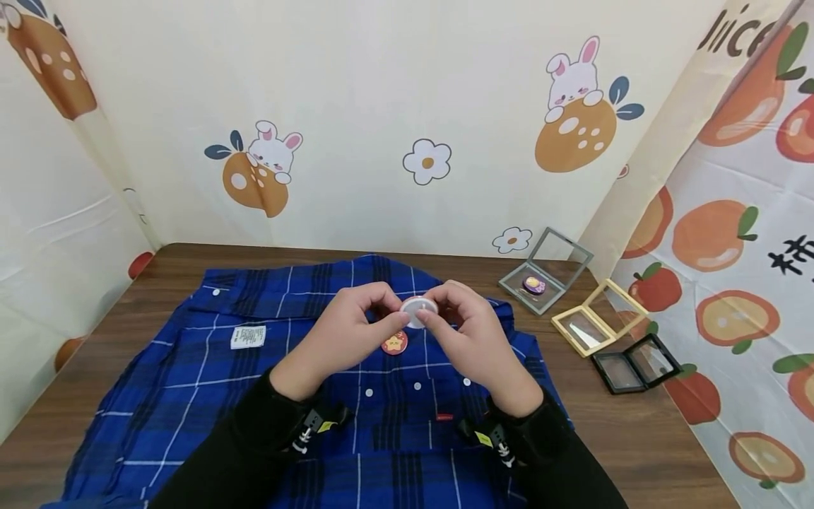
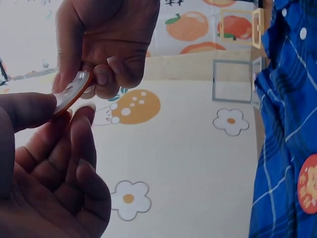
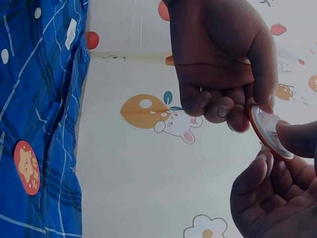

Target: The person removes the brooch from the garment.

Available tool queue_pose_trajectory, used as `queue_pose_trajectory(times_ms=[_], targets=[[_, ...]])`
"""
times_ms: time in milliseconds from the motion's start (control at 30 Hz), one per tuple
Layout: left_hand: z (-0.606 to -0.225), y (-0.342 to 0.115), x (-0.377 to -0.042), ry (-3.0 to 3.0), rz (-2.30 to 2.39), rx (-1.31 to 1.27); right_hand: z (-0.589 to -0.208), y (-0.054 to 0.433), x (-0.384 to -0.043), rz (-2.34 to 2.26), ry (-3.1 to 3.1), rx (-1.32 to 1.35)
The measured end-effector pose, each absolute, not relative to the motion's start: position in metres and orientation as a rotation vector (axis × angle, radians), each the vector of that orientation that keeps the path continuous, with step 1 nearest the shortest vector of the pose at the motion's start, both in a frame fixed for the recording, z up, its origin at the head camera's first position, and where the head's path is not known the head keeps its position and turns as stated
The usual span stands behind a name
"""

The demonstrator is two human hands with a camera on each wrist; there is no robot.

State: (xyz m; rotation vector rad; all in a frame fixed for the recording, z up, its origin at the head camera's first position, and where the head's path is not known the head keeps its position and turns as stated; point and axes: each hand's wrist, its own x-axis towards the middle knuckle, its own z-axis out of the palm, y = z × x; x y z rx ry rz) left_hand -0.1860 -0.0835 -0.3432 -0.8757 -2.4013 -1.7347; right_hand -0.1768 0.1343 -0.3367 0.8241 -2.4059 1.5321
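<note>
Between both hands is a round pin badge (image 1: 418, 311), its pale back turned up toward the head view and an orange-red rim showing in the wrist views. My left hand (image 1: 346, 336) pinches one edge with thumb and fingers. My right hand (image 1: 473, 339) pinches the opposite edge, its thumb lying on the badge's back (image 3: 270, 131). Below them a blue plaid shirt (image 1: 210, 396) is spread over the table. A red round badge with a yellow star figure (image 1: 395, 343) is on the shirt, just under the left fingertips in the head view.
At the right stand three opened square cases: a grey one (image 1: 540, 300) with a purple badge (image 1: 533, 285) inside, a cream one (image 1: 575, 346) and a black one (image 1: 617, 385). Printed curtains (image 1: 356, 106) rise behind and beside the wooden table (image 1: 674, 459).
</note>
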Motion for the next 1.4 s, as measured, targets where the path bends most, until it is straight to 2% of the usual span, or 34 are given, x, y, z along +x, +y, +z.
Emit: queue_pose_trajectory(times_ms=[367, 533, 867, 1100, 1400], targets=[[-0.336, -0.083, -0.182, -2.396, -1.55, -0.833, -0.338, 0.137, -0.177, 1.483, -2.46, 0.926], [-0.333, -0.083, -0.178, -2.402, -1.511, -0.854, -0.338, 0.146, -0.179, 1.61, -2.513, 1.008], [-0.332, -0.083, -0.168, -2.311, -1.479, -1.07, -0.337, 0.164, -0.196, 2.028, -2.505, 1.556], [-0.332, -0.078, -0.164, -2.342, -1.478, -1.208, -0.332, 0.17, -0.203, 2.052, -2.625, 1.813], [-0.334, -0.066, -0.165, -2.473, -1.251, -1.303, -0.339, 0.181, -0.198, 2.144, -2.763, 1.758]])
